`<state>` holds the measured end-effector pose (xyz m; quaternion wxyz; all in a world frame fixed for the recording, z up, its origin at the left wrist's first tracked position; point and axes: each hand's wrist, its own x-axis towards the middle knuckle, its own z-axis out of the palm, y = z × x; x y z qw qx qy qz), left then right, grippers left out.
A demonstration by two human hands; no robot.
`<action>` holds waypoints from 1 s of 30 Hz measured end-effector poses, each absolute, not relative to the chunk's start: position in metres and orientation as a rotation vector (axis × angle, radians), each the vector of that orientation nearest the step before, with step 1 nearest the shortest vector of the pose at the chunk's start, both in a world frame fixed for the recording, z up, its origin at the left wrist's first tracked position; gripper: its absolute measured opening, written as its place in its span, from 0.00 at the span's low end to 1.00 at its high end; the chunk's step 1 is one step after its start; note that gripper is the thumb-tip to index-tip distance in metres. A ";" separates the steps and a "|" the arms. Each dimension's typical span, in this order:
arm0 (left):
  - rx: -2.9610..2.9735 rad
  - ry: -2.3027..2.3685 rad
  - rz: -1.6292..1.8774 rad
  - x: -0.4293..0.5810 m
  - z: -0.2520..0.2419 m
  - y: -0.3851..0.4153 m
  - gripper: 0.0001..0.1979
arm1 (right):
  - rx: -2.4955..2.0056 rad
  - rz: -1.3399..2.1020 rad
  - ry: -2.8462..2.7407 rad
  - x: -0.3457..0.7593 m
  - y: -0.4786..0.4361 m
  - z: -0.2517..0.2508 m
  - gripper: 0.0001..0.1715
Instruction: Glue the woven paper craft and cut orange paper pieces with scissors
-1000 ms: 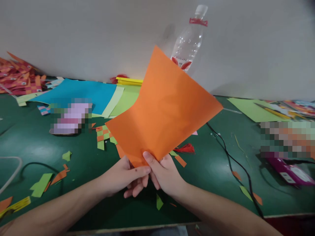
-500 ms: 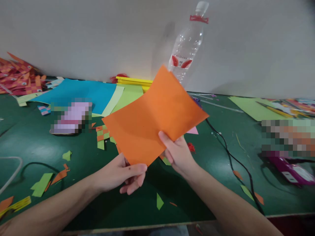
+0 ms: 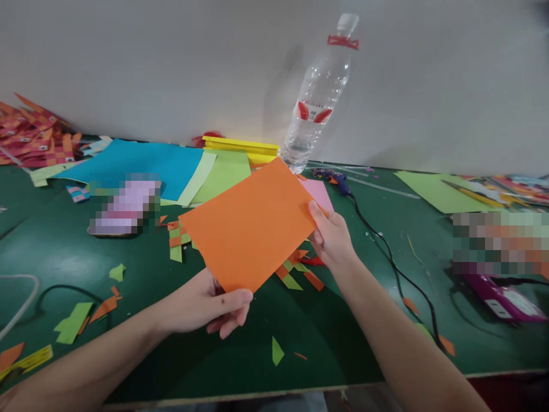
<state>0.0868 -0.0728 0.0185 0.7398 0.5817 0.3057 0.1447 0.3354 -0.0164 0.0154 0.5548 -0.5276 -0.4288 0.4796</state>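
I hold an orange sheet of paper point(image 3: 251, 226) above a green table point(image 3: 64, 257); the sheet appears folded in half. My left hand point(image 3: 206, 306) pinches its near corner from below, thumb on top. My right hand point(image 3: 332, 237) grips the sheet's right edge, thumb over the paper. Under the sheet lie woven strips of orange and green paper point(image 3: 178, 237) and loose orange and green scraps point(image 3: 300, 274). A pink sheet point(image 3: 322, 194) shows just behind my right hand.
A clear plastic bottle point(image 3: 315, 97) leans against the wall. Blue point(image 3: 141, 163), light green point(image 3: 225, 171) and yellow point(image 3: 240, 146) sheets lie behind. A black cable point(image 3: 397, 263) from a glue gun point(image 3: 337, 178) runs right of my arm. Woven paper pieces point(image 3: 36, 134) pile at left.
The orange sheet has come down from upright to nearly flat and now looks half as large. My right hand slid from the near corner, beside the left hand, out to the right edge.
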 end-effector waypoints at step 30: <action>1.374 0.633 0.390 0.080 0.008 -0.069 0.29 | -1.228 0.977 -0.852 0.343 -0.009 0.010 0.18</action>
